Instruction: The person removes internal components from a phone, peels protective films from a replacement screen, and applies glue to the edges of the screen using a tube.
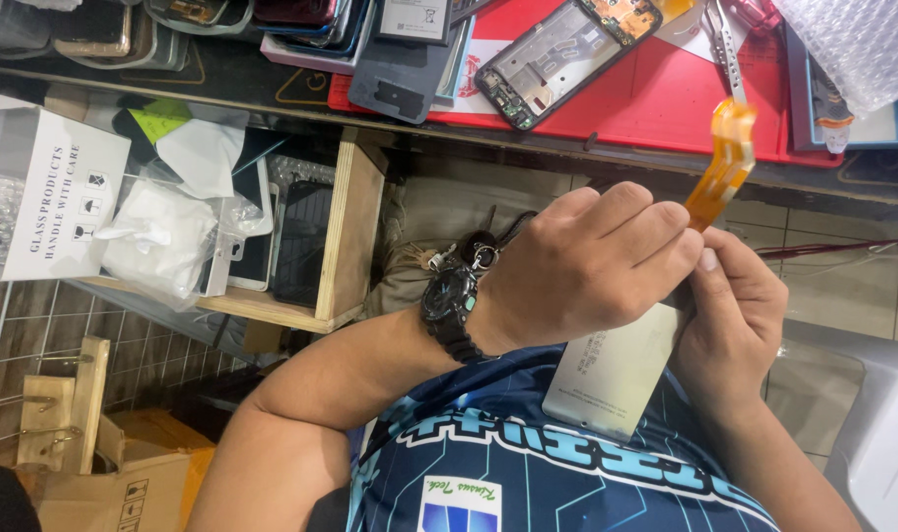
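The left hand (592, 261) is closed, its fingertips pinching the lower end of an orange ribbon cable (722, 163); the right hand (730, 315) is curled around the far edge of a silver battery (617, 369), thumb pressed at the cable's base.

The view is rotated. A dark workbench (222, 74) runs along the top, carrying a red mat (656, 99). On the mat lies a stripped phone frame (557, 59) with exposed circuit parts, tweezers (730, 49) beside it, and bubble wrap (853, 44) at the corner. Stacked phone cases (173, 20) sit further along the bench. Below the bench a wooden shelf (345, 236) holds phones and bagged white items, with a white box (45, 192) next to it. Cardboard (134, 483) lies on the floor; tiles (843, 286) show behind the hands.

The battery is flat, rectangular and silver, held tilted against a blue patterned shirt (528, 463). The cable is thin, flat and orange, rising bent from between the two hands toward the bench edge.

The left wrist, wearing a black watch (451, 310), is bent inward with the forearm crossing the chest. The right forearm comes up from the lower right corner.
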